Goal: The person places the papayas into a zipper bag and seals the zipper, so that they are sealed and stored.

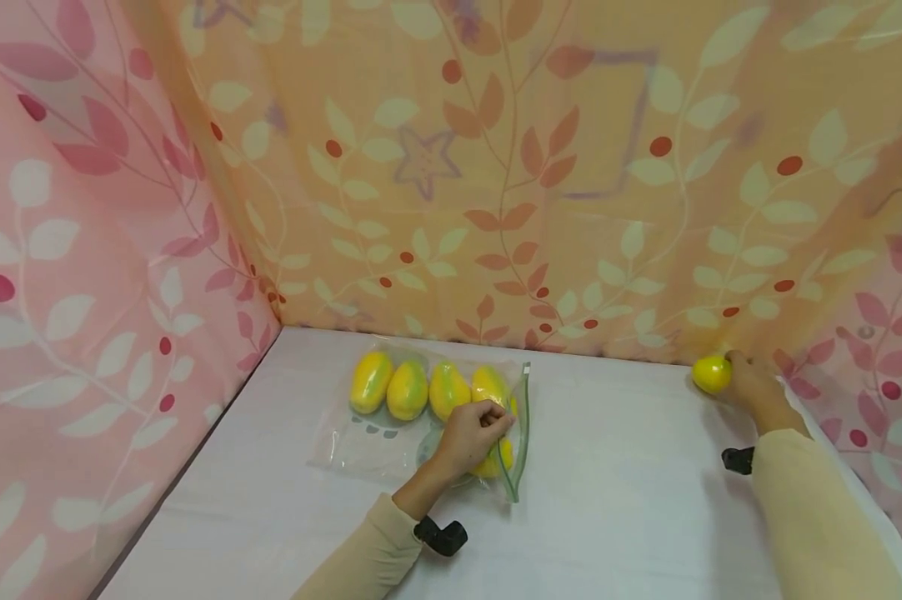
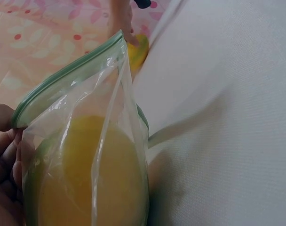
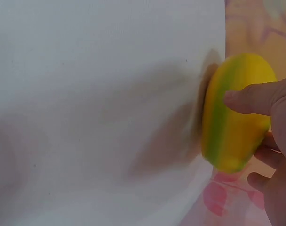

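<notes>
Head view: grey printed marks (image 1: 372, 430) on clear zip bag (image 1: 368, 460), too small to read. Yellow-green fruit (image 3: 233, 134) gripped in right hand (image 1: 753, 390), by back right corner of white table (image 1: 616, 467), well apart from bag. Green-edged bag mouth (image 2: 63, 73) pinched in left hand (image 1: 468, 437). More yellow fruits (image 1: 408, 390) inside bag, partly hidden behind left hand. Leaf-patterned curtain (image 1: 421, 242) close behind gripped fruit.

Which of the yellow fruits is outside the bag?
The fruit in the right hand, at the back right of the table; the other fruits lie inside the clear bag.
</notes>
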A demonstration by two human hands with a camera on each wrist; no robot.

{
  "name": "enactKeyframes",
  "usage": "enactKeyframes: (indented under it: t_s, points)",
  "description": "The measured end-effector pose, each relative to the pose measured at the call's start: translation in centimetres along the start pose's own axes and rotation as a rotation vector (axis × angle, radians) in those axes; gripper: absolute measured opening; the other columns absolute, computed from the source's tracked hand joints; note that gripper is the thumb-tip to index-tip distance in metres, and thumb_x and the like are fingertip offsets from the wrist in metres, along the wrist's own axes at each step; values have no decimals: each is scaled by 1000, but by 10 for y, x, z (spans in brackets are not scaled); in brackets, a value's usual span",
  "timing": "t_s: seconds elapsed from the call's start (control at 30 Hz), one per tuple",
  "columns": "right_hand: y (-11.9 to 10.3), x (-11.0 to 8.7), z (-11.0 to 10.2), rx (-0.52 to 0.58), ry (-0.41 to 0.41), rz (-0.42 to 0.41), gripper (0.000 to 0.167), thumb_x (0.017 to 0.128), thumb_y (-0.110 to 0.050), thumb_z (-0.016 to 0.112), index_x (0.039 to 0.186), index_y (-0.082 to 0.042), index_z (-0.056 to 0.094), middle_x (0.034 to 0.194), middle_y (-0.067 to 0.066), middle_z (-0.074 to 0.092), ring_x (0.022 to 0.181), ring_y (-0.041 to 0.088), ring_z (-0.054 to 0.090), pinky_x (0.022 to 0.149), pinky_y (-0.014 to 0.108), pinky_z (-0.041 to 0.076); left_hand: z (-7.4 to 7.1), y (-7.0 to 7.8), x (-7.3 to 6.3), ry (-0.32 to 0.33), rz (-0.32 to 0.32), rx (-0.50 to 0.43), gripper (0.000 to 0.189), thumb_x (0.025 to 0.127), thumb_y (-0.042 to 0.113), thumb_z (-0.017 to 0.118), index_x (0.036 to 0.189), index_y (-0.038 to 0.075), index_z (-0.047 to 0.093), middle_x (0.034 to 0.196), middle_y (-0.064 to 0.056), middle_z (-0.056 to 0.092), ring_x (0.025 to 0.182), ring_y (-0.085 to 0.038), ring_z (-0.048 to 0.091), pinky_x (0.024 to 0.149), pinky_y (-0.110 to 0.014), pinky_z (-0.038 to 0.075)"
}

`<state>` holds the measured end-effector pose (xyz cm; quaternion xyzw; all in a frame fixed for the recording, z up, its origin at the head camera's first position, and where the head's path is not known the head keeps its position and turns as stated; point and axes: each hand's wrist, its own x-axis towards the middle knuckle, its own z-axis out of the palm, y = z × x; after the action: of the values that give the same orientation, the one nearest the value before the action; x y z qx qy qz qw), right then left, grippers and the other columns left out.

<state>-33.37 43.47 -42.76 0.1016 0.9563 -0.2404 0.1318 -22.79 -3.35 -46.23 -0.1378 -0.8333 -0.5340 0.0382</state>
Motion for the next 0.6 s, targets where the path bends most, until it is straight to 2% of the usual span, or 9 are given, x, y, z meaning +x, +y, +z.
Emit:
enactKeyframes:
  t_s: [0.1,0.2,0.4,0.5,0.6]
  points:
    - [2,-1,0,-64,62,-41,87,85,-21,72,145,10,17,133,44,16,113,60,22,97,78,24,0,0,0,4,-2,-4,18,92,26,67,85,10,71,72,1,64,62,-4,50,56,-17,44]
    - [4,-2,1,-65,89,-68,82,81,-10,73,141,11,22,128,43,20,111,57,25,99,76,24,0,0,1,8,4,-2,19,92,28,67,85,10,71,73,0,64,63,-5,50,56,-18,44]
    - [8,-2,4,-58,129,-108,77,82,-7,71,139,13,24,131,42,24,114,57,26,100,75,24,0,-3,2,13,28,9,17,92,26,67,86,10,70,71,3,62,61,-3,50,54,-17,44]
    - [11,-2,7,-66,145,-126,77,82,-8,70,139,15,24,133,43,25,117,58,25,102,74,23,0,-3,1,9,18,5,17,92,26,67,86,10,70,71,3,62,62,-4,50,55,-17,44]
    - [13,-4,9,-65,146,-111,80,83,-11,70,140,15,21,133,43,23,117,59,25,101,74,23,0,-2,0,-1,-5,-3,19,92,28,67,86,10,71,72,2,63,63,-5,50,56,-17,44]
